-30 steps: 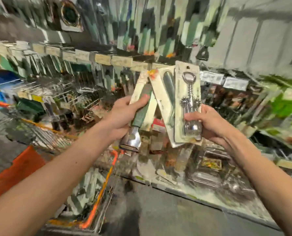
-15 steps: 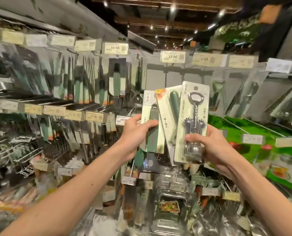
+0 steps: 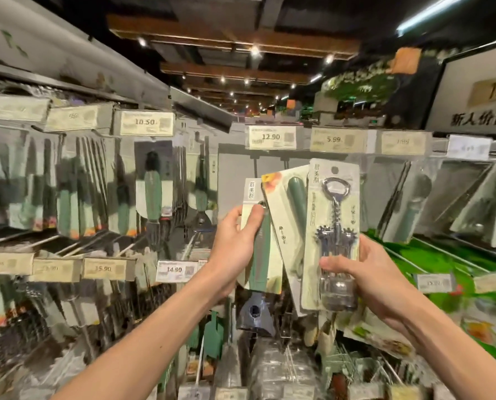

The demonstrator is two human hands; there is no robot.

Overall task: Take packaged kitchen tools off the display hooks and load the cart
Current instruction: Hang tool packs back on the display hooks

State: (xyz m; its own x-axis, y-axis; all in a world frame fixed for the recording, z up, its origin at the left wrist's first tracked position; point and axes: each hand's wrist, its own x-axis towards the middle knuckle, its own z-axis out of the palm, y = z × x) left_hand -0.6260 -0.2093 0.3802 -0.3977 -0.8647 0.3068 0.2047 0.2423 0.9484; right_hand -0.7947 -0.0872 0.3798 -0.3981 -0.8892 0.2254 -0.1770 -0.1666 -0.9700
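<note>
My left hand [image 3: 235, 249] grips a carded tool with a green handle and a dark metal head [image 3: 259, 255], held upright before the display. My right hand [image 3: 365, 281] holds two packages fanned together: a carded corkscrew [image 3: 335, 220] in front and a carded green-handled tool [image 3: 291, 215] behind it, leaning left. My thumb lies across the corkscrew's blister. The cart is out of view.
Rows of hooks carry more packaged green-handled tools [image 3: 151, 194] at left under yellow price tags [image 3: 271, 137]. Two hooks under the 12.90 tag hang bare against the grey back panel [image 3: 232, 174]. More packages [image 3: 414, 206] hang at right; wrapped goods [image 3: 275, 368] fill the lower shelf.
My view has swung up from the orange cart and floor to the upper hook rows. Both hands kept their packages and rose slightly; the left package now stands more upright.
</note>
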